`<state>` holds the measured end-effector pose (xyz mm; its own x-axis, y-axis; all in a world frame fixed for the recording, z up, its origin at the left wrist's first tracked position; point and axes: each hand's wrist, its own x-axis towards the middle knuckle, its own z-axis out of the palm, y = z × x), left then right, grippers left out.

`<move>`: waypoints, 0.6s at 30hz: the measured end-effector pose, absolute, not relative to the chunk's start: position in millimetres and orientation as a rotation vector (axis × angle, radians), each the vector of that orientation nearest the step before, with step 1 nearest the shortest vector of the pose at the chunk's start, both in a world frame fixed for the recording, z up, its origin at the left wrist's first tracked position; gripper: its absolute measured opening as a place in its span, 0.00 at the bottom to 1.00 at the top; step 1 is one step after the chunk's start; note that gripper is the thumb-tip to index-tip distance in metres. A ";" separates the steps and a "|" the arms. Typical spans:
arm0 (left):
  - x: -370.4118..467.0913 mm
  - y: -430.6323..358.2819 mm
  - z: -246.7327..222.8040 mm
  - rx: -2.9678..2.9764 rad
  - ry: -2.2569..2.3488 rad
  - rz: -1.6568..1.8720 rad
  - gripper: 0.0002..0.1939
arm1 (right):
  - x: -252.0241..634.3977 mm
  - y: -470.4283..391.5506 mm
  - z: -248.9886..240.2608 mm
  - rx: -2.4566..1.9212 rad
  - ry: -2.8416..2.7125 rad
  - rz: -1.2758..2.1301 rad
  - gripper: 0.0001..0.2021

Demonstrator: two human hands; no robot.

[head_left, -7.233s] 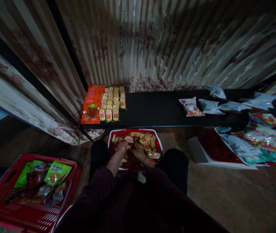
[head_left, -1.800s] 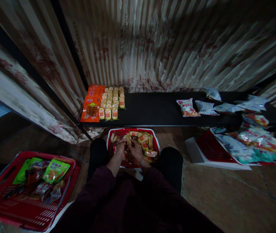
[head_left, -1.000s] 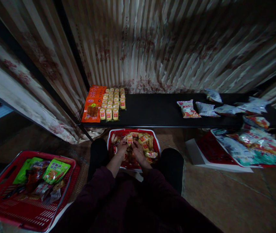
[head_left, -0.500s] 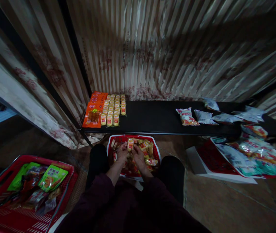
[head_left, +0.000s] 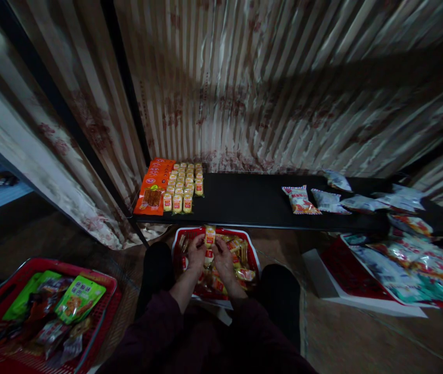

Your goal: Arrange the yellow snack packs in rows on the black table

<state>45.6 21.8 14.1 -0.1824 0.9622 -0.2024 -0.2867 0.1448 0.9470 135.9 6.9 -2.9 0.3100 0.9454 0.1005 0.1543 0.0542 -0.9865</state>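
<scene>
Between my two hands, a small yellow wrapped snack pack (head_left: 210, 237) with a red label stands upright at the shelf's front edge. My left hand (head_left: 197, 253) grips its left side, and my right hand (head_left: 223, 257) grips the right side. Both hands are over a red basket with a white rim (head_left: 256, 254), which holds many similar packs. On the black shelf (head_left: 240, 200), rows of the same yellow packs (head_left: 182, 184) stand at the left. An orange snack bag (head_left: 153, 187) lies beside them against the shelf post.
Several chip bags (head_left: 301, 200) lie along the shelf's right part. A box heaped with larger bags (head_left: 408, 265) sits on the floor at right. Another red basket (head_left: 106, 311) with green pouches (head_left: 81, 298) is at lower left. A patterned curtain (head_left: 225, 93) hangs behind.
The view has tilted up slightly, so shelf and baskets sit lower in the picture. Both hands have raised the small pack a little toward the shelf edge, still holding it.
</scene>
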 end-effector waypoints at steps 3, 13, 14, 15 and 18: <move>44.9 25.9 18.9 0.799 1.262 1.343 0.18 | 135.3 11.5 5.3 -1.358 -1.107 0.855 0.18; 45.6 46.2 32.5 0.921 1.260 1.421 0.18 | 135.9 34.4 33.1 -1.408 -1.161 0.760 0.19; 45.7 48.3 34.2 0.929 1.263 1.430 0.17 | 135.9 37.0 35.8 -1.416 -1.157 0.748 0.19; 45.7 50.4 35.9 0.937 1.265 1.435 0.15 | 135.9 39.6 38.3 -1.423 -1.155 0.738 0.19; 45.7 56.9 41.0 0.959 1.275 1.438 0.13 | 136.4 47.5 43.8 -1.425 -1.168 0.698 0.19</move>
